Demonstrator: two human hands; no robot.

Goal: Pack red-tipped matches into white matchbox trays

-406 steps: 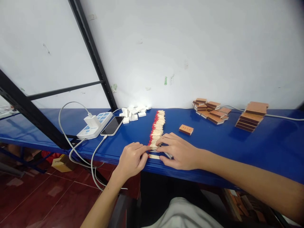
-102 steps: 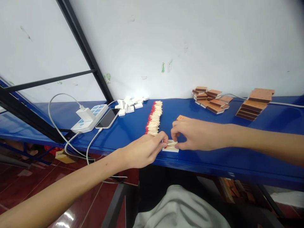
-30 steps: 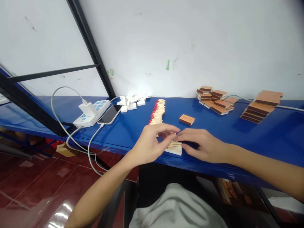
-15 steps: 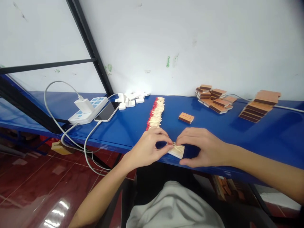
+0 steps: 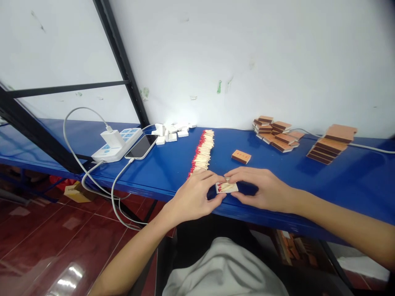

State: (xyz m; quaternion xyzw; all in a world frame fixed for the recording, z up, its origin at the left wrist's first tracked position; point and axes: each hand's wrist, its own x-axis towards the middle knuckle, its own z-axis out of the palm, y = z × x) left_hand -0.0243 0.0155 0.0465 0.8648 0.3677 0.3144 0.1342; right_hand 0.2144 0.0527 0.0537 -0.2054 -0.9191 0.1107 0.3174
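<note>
A moment before, the little tray [image 5: 226, 188] of matches was tipped up in the right hand [image 5: 265, 191] while the left hand [image 5: 193, 198] pinched at the sticks. Now the tray sat flat by the front edge of the counter [image 5: 339, 181], with the red tips to the left. Both hands had closed in on it, left fingers clamped on one end and right fingers on the other. The sticks looked tucked in and even. The long row of matches [image 5: 202, 151] lay just behind.
</note>
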